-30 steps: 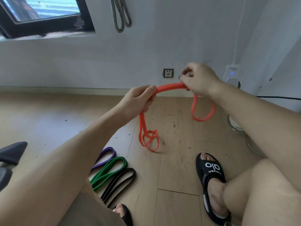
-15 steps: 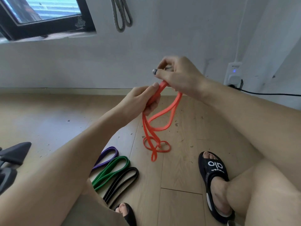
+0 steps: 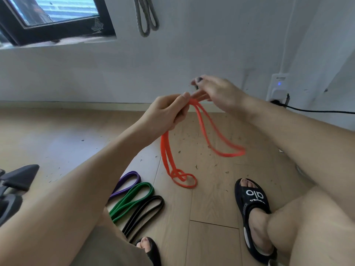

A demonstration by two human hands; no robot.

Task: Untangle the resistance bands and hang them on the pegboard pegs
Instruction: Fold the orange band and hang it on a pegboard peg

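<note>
Band (image 3: 166, 150) hangs from gripping left hand (image 3: 165, 114).

Three bands (image 3: 134, 200) lie on the floor (image 3: 211, 217), left of the band (image 3: 167, 150) hanging from the left hand (image 3: 165, 114).

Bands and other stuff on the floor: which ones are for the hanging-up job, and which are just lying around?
For the job:
orange band, held in the left hand
purple band
green band
black band
grey band, already hanging on the wall

Just lying about:
black sandals
wall plug and its black cable
window
</note>
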